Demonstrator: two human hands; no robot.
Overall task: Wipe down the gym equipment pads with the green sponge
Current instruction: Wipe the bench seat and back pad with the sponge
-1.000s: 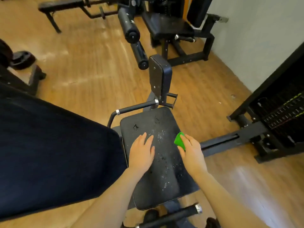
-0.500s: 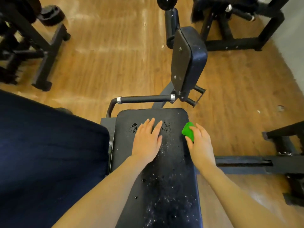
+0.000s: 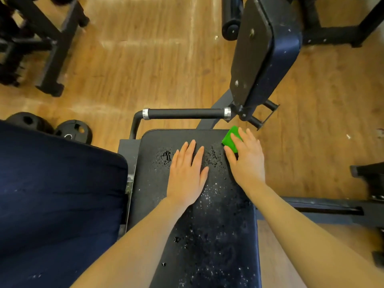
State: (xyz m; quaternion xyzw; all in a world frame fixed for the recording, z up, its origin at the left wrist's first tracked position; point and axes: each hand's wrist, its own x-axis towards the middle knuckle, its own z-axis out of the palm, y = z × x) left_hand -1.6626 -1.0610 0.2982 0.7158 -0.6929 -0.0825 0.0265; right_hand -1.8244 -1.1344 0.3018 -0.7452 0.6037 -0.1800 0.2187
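A black seat pad (image 3: 153,183) speckled with water droplets fills the lower middle of the head view. My left hand (image 3: 187,173) rests flat on it, fingers straight. At the pad's far right corner lies the green sponge (image 3: 229,138). My right hand (image 3: 248,163) holds it down against the pad, fingers over its top and thumb against its near edge. A smaller upright pad (image 3: 276,48) stands just beyond on the right.
A large dark blue pad (image 3: 52,194) lies on the left. A black handle bar (image 3: 185,113) crosses beyond the seat. Weight plates (image 3: 72,129) and a black rack (image 3: 41,38) stand on the wooden floor at left. The machine's frame rail (image 3: 322,208) runs right.
My head has come closer over the seat. Both hands have slid toward the pad's far edge, and the sponge has reached the far right corner.
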